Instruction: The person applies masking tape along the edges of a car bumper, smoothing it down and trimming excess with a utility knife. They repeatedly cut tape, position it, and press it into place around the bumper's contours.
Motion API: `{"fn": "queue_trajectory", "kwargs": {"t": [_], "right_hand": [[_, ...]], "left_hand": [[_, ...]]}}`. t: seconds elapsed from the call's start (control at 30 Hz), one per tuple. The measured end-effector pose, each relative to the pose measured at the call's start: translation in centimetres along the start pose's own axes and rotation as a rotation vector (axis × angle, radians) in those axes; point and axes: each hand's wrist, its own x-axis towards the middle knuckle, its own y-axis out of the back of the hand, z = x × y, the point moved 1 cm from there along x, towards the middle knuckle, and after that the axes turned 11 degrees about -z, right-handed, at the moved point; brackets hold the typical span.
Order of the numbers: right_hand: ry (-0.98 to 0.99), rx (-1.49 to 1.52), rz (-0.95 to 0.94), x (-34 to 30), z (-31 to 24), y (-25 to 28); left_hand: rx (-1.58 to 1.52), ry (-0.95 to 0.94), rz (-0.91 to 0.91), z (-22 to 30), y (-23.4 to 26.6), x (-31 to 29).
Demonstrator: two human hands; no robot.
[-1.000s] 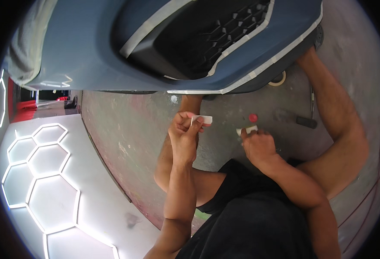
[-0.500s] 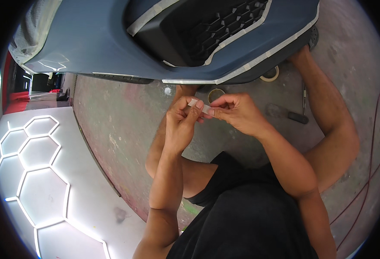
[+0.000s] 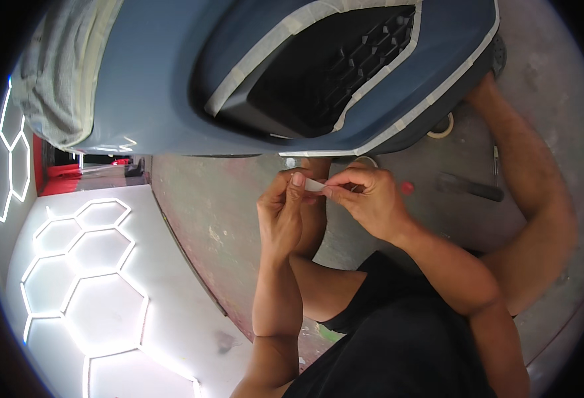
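Observation:
A short pale strip of masking tape (image 3: 315,186) is stretched between my two hands, just below the bumper. My left hand (image 3: 281,215) pinches one end, thumb on top. The other end is between the thumb and forefinger of my right hand (image 3: 375,202). Above them is a blue-grey car bumper (image 3: 153,73). Similar tape (image 3: 265,56) borders its black honeycomb grille (image 3: 365,53), and more lines its lower edge.
A tape roll (image 3: 443,127) lies under the bumper; another roll (image 3: 366,161) is partly behind my right hand. A dark-handled flat tool (image 3: 469,186) and a small red spot (image 3: 407,188) are on the floor. My bent legs flank this area. Hexagonal lights (image 3: 110,275) glow at left.
The view has shifted, so the bumper and floor appear lower and farther right. My hands still grip the strip, now turned a little, and the red spot has come into sight.

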Motion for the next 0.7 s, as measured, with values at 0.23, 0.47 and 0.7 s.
{"fn": "queue_trajectory", "kwargs": {"t": [0.23,0.47,0.7], "right_hand": [[0.035,0.105,-0.052,1.6,0.2,-1.5],[0.188,0.051,0.103,2.5,-0.1,-1.6],[0.408,-0.104,0.245,2.5,-0.8,-1.9]], "left_hand": [[0.134,-0.011,0.18,-0.1,2.6,1.2],[0.308,-0.125,0.533,2.4,-0.1,-1.2],[0.28,-0.078,0.437,3.3,-2.3,-1.1]]}}
